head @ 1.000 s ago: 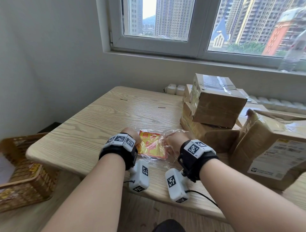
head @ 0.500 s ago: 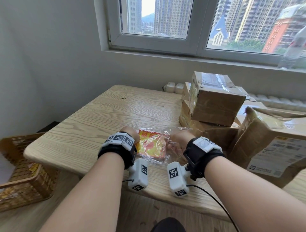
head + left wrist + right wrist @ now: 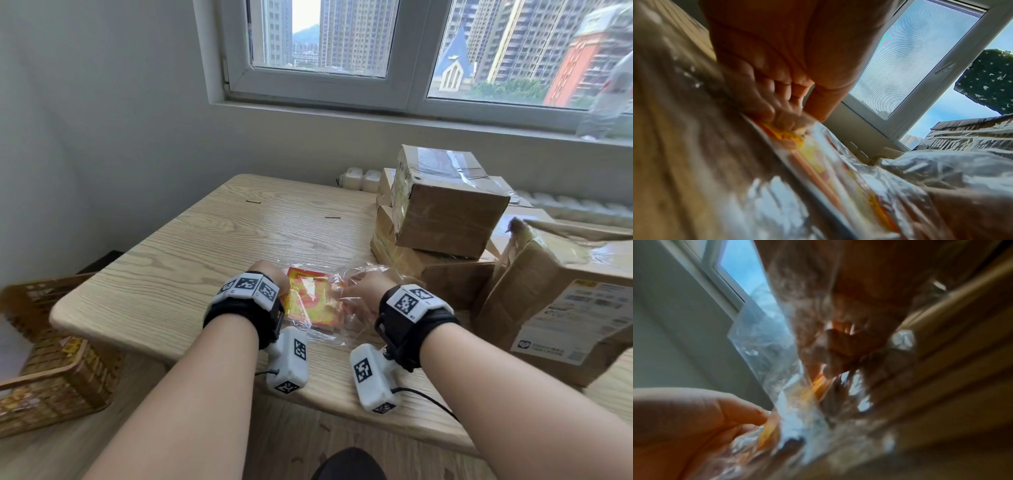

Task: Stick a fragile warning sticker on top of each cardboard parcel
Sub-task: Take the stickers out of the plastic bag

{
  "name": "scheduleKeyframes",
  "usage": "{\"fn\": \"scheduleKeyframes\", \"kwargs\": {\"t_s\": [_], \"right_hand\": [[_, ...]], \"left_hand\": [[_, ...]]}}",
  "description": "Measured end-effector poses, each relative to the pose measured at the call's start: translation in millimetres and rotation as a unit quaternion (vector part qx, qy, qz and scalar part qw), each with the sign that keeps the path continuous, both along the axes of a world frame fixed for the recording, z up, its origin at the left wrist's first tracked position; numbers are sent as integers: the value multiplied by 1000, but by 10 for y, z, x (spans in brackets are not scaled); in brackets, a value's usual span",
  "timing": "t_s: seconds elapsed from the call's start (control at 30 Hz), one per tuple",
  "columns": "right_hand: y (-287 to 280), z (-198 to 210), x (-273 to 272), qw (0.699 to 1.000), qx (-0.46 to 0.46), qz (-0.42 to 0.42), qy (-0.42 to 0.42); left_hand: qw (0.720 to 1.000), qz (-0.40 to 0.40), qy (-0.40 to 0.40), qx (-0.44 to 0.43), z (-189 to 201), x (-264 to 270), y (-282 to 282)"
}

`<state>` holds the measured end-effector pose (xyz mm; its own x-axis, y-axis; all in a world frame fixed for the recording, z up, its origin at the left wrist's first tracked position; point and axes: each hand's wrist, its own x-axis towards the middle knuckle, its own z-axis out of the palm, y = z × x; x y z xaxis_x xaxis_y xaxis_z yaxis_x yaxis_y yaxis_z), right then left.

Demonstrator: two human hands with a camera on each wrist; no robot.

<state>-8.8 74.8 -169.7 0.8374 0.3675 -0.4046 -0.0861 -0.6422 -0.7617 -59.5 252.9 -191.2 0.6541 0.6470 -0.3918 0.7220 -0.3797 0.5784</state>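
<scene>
**Inspector A:** Position of the stickers?

**Inspector B:** A red-and-yellow sticker stack [image 3: 313,301] lies inside a clear plastic bag [image 3: 356,277] on the wooden desk [image 3: 191,260], near its front edge. Print on the stickers is not readable.

**Inspector A:** Hands?

**Inspector B:** Left hand [image 3: 270,275] rests at the bag's left end; in the left wrist view its fingers [image 3: 777,112] are curled, with the tips pressed down on the stack's edge through the film. Right hand [image 3: 366,284] is at the bag's right end, under loose film. The right wrist view is badly blurred; I cannot tell how far that hand is closed or whether it grips anything.

**Inspector A:** Parcels?

**Inspector B:** A small taped parcel [image 3: 445,205] sits on top of a flatter parcel [image 3: 407,257], just right of the bag. A large parcel [image 3: 548,284] stands further right and carries a white shipping label [image 3: 575,325]; its text and barcode are too small to read. No sticker shows on any visible top face.

**Inspector A:** Anything else?

**Inspector B:** A wicker basket [image 3: 44,359] on the floor, left of the desk.
</scene>
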Motion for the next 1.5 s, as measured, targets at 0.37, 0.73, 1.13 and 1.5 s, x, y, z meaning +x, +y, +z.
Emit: {"fn": "scheduleKeyframes", "kwargs": {"t_s": [0.37,0.73,1.13,1.5], "right_hand": [[139,-42,-11,983,-131,26,-123],[259,-278,96,983,-129,-9,-131],[102,-101,74,982,-55,-19,-178],[-229,324,-83,947,-110,37,-299]], "left_hand": [[999,9,-10,-34,-9,-6,-4],[999,9,-17,-32,-21,0,4],[1000,-17,-14,-7,-2,-5,7],[999,-35,11,6,166,-90,-154]]}}
